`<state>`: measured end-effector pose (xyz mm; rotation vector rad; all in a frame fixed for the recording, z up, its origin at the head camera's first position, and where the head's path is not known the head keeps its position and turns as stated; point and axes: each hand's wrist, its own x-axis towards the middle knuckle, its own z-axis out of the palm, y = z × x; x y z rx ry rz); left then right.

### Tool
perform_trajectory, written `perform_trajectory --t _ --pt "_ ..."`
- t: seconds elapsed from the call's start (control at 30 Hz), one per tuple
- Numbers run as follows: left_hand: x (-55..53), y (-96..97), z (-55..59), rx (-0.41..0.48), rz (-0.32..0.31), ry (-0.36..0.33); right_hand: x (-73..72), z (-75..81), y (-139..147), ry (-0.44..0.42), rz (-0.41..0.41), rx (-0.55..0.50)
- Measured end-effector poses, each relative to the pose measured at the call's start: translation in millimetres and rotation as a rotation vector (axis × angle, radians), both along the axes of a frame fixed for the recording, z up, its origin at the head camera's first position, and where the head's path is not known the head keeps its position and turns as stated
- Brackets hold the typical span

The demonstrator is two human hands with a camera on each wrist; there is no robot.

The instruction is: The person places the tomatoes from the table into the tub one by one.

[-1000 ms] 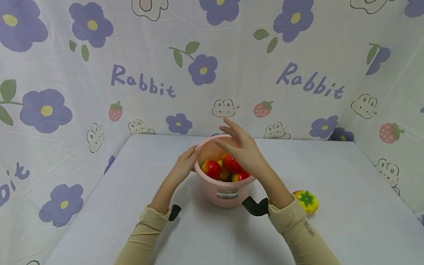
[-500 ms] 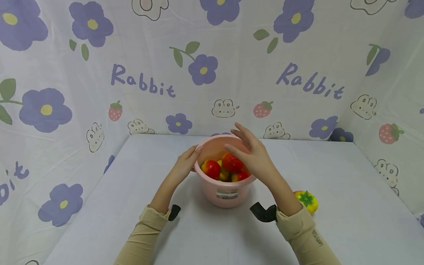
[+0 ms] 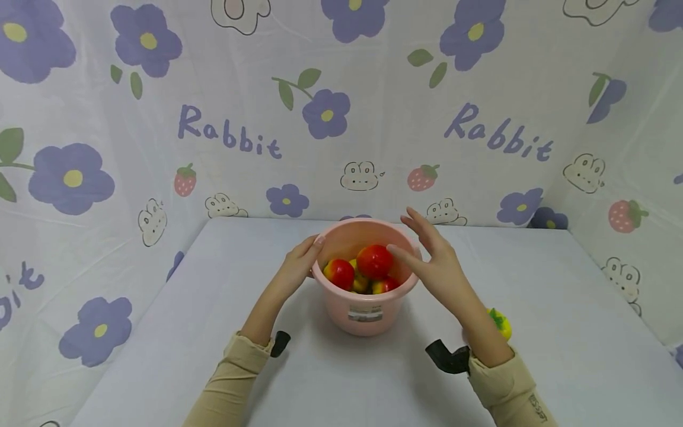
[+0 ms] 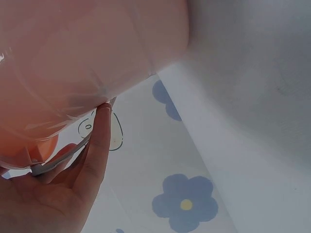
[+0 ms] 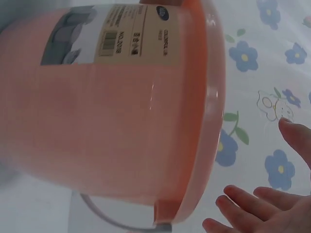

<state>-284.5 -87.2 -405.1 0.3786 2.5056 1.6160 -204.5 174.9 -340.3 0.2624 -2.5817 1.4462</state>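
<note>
A pink plastic bucket (image 3: 364,314) stands upright on the table, with several red and yellow toy fruits (image 3: 374,261) inside. My left hand (image 3: 293,268) holds its left side, thumb at the rim and fingers against the outer wall. In the left wrist view, the fingers of that hand (image 4: 73,189) lie by the bucket's grey handle (image 4: 60,159). Beside the right rim hovers my right hand (image 3: 445,267), fingers spread and holding nothing. The right wrist view shows the same hand (image 5: 267,213) apart from the rim. Partly hidden behind my right forearm is a yellow toy fruit with a green leafy top (image 3: 500,324).
A white cloth covers the table (image 3: 560,332). Behind and at the sides hangs a white curtain (image 3: 373,65) printed with purple flowers, rabbits and strawberries. Black wrist mounts (image 3: 447,357) stick out from both sleeves.
My right hand has moved right and slightly down, from above the bucket to beside its right rim. More of the fruits show now. The left hand and bucket have stayed put.
</note>
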Motion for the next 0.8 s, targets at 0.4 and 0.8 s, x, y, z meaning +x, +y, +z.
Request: perform_trajectory --t 0.4,0.8 --pt "-3.1 -0.9 -2.4 0.019 -0.01 0.009 13.6 -17.8 31 0.005 -0.069 0.018" --pt "-2.0 -1.0 -1.7 0.017 0.001 0.001 23.6 -44.3 73 -0.14 -0.164 0.071"
